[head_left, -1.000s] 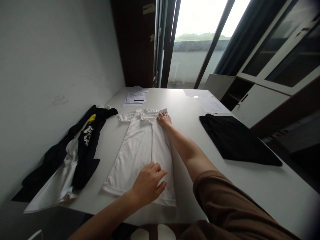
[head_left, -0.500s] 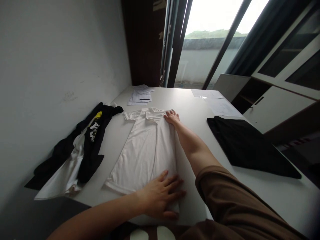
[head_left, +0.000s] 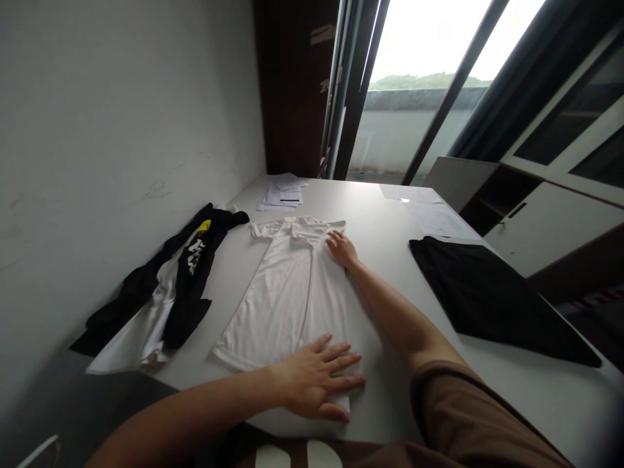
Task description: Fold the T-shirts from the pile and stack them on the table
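Here, white shirt [head_left: 280,292], left hand [head_left: 319,379] (fingers spread), right hand [head_left: 342,249] atop.

1. The shirt [head_left: 283,292] lies mid-desk [head_left: 383,286], from where I'm standing; its collar end points toward the glass panes [head_left: 409,130], its hem toward the near edge;
2. the left hand [head_left: 322,380] rests over the shirt's near right corner; the right hand [head_left: 342,249] rests on its far right side, near the shoulder;
3. left of it, a heap of clothes [head_left: 192,318] lies along the wall [head_left: 121,117];
4. right, well apart, lies another garment [head_left: 492,299]; loose sheets [head_left: 433,211] lie just behind that;
5. papers [head_left: 280,195] sit behind the shirt, at the far left corner.
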`<action>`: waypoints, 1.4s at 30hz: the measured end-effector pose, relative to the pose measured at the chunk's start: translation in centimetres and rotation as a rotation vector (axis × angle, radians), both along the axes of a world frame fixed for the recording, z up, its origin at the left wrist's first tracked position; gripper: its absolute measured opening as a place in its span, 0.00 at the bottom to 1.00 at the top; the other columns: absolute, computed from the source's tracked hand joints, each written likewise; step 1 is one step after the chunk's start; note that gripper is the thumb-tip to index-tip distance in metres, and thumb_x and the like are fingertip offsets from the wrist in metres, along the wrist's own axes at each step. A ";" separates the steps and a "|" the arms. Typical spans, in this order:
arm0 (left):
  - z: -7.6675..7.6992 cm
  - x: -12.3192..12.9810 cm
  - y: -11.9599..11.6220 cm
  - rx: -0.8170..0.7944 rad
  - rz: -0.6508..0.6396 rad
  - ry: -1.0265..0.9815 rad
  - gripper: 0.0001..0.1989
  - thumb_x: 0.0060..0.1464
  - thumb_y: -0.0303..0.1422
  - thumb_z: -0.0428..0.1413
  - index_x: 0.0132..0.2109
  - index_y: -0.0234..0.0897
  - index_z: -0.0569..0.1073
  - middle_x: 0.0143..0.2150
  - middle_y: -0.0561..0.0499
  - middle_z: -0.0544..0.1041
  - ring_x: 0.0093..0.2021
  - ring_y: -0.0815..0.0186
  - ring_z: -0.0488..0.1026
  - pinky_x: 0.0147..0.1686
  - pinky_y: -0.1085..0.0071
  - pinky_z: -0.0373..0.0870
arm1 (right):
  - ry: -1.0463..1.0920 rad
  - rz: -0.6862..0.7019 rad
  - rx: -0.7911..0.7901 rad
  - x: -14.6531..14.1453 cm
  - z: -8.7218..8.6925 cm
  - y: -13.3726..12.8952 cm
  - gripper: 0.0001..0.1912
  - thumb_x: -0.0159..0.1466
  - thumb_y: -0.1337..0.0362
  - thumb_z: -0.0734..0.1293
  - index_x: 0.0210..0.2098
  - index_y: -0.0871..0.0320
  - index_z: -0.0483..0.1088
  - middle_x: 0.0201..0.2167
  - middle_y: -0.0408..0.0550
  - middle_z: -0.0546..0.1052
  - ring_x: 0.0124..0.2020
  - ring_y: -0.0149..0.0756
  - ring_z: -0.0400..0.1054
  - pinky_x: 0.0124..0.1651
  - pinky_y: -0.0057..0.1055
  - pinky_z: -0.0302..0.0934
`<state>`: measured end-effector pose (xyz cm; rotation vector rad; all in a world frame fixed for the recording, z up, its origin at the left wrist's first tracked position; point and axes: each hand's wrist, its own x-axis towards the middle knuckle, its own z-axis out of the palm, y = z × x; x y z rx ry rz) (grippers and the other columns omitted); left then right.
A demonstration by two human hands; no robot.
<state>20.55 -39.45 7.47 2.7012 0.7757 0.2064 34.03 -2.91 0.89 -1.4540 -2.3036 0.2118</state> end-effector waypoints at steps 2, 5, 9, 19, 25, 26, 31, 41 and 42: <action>0.2 -0.2 0.6 -0.035 -0.016 -0.014 0.33 0.70 0.53 0.46 0.75 0.45 0.57 0.77 0.45 0.54 0.77 0.52 0.47 0.74 0.48 0.44 | -0.014 0.107 -0.012 0.0 0.0 -1.8 0.26 0.74 0.54 0.57 0.69 0.49 0.65 0.71 0.47 0.64 0.70 0.44 0.58 0.71 0.44 0.52; 0.6 -1.3 2.8 -0.050 0.075 -0.072 0.31 0.70 0.49 0.48 0.74 0.45 0.58 0.76 0.45 0.56 0.76 0.54 0.51 0.73 0.50 0.48 | -0.035 0.269 0.003 -0.9 0.1 -3.7 0.26 0.73 0.54 0.59 0.69 0.48 0.65 0.72 0.46 0.62 0.72 0.44 0.55 0.73 0.45 0.49; 0.2 -5.4 7.3 0.031 0.412 -0.083 0.25 0.69 0.41 0.52 0.70 0.42 0.65 0.75 0.43 0.58 0.75 0.56 0.54 0.73 0.52 0.51 | -0.079 0.394 0.012 -2.6 0.5 -4.8 0.27 0.74 0.52 0.60 0.70 0.49 0.63 0.73 0.47 0.59 0.75 0.45 0.49 0.74 0.46 0.46; -3.8 -17.2 10.6 0.235 1.096 0.164 0.25 0.67 0.39 0.53 0.67 0.35 0.67 0.66 0.38 0.68 0.66 0.52 0.63 0.66 0.58 0.58 | -0.043 0.558 0.040 -5.3 1.1 -4.8 0.22 0.72 0.60 0.61 0.63 0.51 0.72 0.69 0.50 0.66 0.69 0.43 0.61 0.71 0.41 0.51; -2.6 -16.9 9.7 0.194 1.174 0.190 0.30 0.66 0.43 0.54 0.70 0.37 0.63 0.56 0.40 0.74 0.57 0.51 0.70 0.58 0.59 0.65 | -0.062 0.303 -0.005 -9.5 2.3 -3.8 0.16 0.71 0.62 0.61 0.51 0.55 0.79 0.51 0.55 0.80 0.56 0.46 0.71 0.62 0.39 0.58; -2.4 -16.6 9.6 0.170 1.160 0.186 0.30 0.66 0.42 0.53 0.71 0.37 0.62 0.56 0.40 0.75 0.57 0.51 0.71 0.57 0.60 0.65 | -0.069 0.250 -0.005 -10.6 2.6 -3.6 0.16 0.72 0.62 0.60 0.49 0.56 0.79 0.49 0.55 0.81 0.54 0.47 0.72 0.61 0.40 0.59; -2.2 -14.8 8.9 0.061 1.120 0.170 0.31 0.67 0.41 0.53 0.72 0.38 0.59 0.54 0.39 0.79 0.52 0.50 0.77 0.51 0.59 0.68 | 0.016 0.264 0.008 -18.2 4.0 -3.5 0.19 0.73 0.54 0.59 0.56 0.53 0.74 0.52 0.55 0.78 0.52 0.48 0.71 0.54 0.40 0.63; -0.8 -16.2 8.7 -0.050 0.971 0.102 0.14 0.68 0.38 0.52 0.57 0.44 0.73 0.53 0.46 0.81 0.53 0.56 0.78 0.49 0.66 0.69 | 0.050 -0.006 -0.063 -28.2 2.7 -4.3 0.26 0.70 0.51 0.62 0.62 0.57 0.67 0.60 0.66 0.70 0.63 0.59 0.60 0.61 0.56 0.58; -0.7 -16.3 8.7 -0.061 0.951 0.103 0.13 0.68 0.39 0.52 0.54 0.44 0.74 0.51 0.47 0.81 0.51 0.56 0.78 0.48 0.66 0.69 | 0.059 -0.037 -0.118 -28.2 2.7 -3.8 0.23 0.71 0.54 0.61 0.60 0.59 0.69 0.59 0.67 0.72 0.62 0.58 0.62 0.60 0.54 0.59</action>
